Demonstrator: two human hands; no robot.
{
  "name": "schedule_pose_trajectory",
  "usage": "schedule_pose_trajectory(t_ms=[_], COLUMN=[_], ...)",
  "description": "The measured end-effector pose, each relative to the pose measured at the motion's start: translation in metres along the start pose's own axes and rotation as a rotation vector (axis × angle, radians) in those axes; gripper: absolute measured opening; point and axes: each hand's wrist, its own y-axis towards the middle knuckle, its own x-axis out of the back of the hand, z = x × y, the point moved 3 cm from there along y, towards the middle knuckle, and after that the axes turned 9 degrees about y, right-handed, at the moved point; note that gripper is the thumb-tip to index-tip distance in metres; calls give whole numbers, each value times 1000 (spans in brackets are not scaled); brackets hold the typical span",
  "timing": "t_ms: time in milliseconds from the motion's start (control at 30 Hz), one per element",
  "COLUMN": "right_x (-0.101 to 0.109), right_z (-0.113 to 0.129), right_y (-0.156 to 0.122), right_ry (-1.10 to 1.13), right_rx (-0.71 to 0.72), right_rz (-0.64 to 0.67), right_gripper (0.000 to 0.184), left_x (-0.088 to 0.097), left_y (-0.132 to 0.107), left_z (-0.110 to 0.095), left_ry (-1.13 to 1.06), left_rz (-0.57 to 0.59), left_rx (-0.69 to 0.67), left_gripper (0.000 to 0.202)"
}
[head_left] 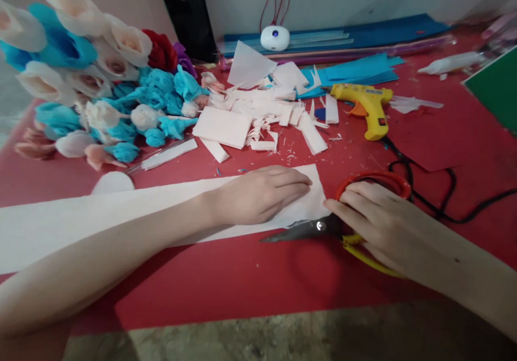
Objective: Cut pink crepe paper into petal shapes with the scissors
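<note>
A long white strip of what looks like crepe paper [121, 213] runs across the near part of the table from the left edge. On its right end rests my left hand [262, 194], palm down, fingers stretched over the paper and its thumb hidden. My right hand [375, 215] grips a pair of scissors [299, 231] by the red and yellow handles. The dark blades point left along the strip's near edge, close below my left hand. Whether paper lies between the blades is hard to make out.
Paper flowers [117, 70] in white, blue, red and purple crowd the left. White paper scraps [258, 108] lie mid-table, beside blue sheets [355, 73]. A yellow glue gun [371, 105] trails a black cord [444, 188] rightward. A glue bottle [452, 63] and green board [496, 89] stand right.
</note>
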Motion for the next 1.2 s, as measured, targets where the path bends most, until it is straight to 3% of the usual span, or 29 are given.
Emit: schedule_pose_trajectory(t_ms=[300,767,1200], right_x=[3,8,-4], right_z=[1,6,1], right_y=[7,3,3], right_ry=[22,-8,5], right_rx=[63,124,133], right_rz=[-13,-79,-101], right_gripper=[24,30,28], left_x=[-1,-1,-1], left_y=[0,0,-2], left_z=[1,1,1], left_ry=[-4,50,20], left_rz=[-8,-10,-18], left_rx=[-40,-59,-46], left_gripper=[35,36,34])
